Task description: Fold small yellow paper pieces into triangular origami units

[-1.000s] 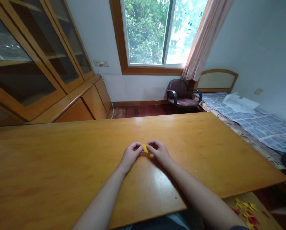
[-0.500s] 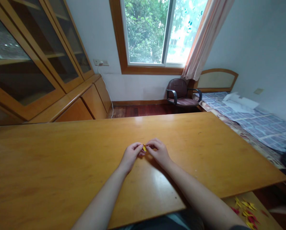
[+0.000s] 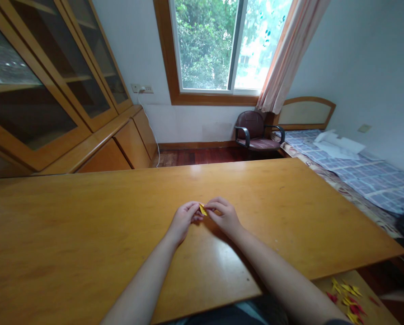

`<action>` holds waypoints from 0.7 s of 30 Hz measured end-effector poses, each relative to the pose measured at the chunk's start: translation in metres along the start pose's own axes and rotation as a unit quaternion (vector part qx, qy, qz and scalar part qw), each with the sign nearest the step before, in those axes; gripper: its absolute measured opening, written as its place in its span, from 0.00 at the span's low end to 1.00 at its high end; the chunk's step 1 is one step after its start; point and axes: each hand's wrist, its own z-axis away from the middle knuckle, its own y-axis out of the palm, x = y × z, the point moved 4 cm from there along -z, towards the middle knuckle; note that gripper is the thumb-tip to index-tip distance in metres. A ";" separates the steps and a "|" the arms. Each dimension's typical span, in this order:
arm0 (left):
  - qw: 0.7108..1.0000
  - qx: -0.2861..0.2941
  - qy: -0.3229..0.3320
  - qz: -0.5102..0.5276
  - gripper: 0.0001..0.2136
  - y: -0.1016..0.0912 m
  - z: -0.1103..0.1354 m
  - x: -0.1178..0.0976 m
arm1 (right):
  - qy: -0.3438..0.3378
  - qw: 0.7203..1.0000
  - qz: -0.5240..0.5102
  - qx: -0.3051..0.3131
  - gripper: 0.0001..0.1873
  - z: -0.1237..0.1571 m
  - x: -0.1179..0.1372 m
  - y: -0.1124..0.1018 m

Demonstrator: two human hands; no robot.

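A small piece of folded yellow paper (image 3: 203,210) is held between my two hands, just above the wooden table (image 3: 120,234). My left hand (image 3: 185,219) pinches its left side between thumb and fingers. From the right, my right hand (image 3: 224,214) grips the paper's other edge with thumb and fingertips. The fingers cover part of the paper, so its full shape is hidden.
Several folded yellow and red paper pieces (image 3: 349,298) lie on a lower surface at the bottom right. Beyond the table stand an armchair (image 3: 256,131) and a bed (image 3: 358,167). A glass-doored cabinet (image 3: 86,135) lines the left wall.
More of the yellow paper shows between my fingers now. My fingertips have shifted slightly, while both forearms stay almost where they were.
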 end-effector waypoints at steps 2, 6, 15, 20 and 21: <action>1.000 -0.002 -0.004 0.010 0.15 0.000 0.001 -0.001 | 0.003 1.000 0.005 0.005 0.08 0.000 0.000 0.000; 1.000 -0.005 -0.011 0.016 0.16 0.000 0.001 -0.001 | 0.004 1.000 0.008 0.005 0.08 0.001 -0.001 0.000; 1.000 -0.007 -0.003 -0.012 0.16 -0.002 0.001 -0.001 | -0.007 1.000 0.000 0.014 0.08 -0.001 0.003 -0.002; 0.997 0.008 0.020 -0.068 0.15 0.001 0.002 -0.004 | 0.051 0.998 -0.033 0.025 0.07 -0.003 0.001 -0.002; 0.996 0.014 0.023 -0.084 0.16 0.001 0.002 -0.004 | 0.069 0.997 -0.034 0.028 0.07 -0.003 -0.001 -0.001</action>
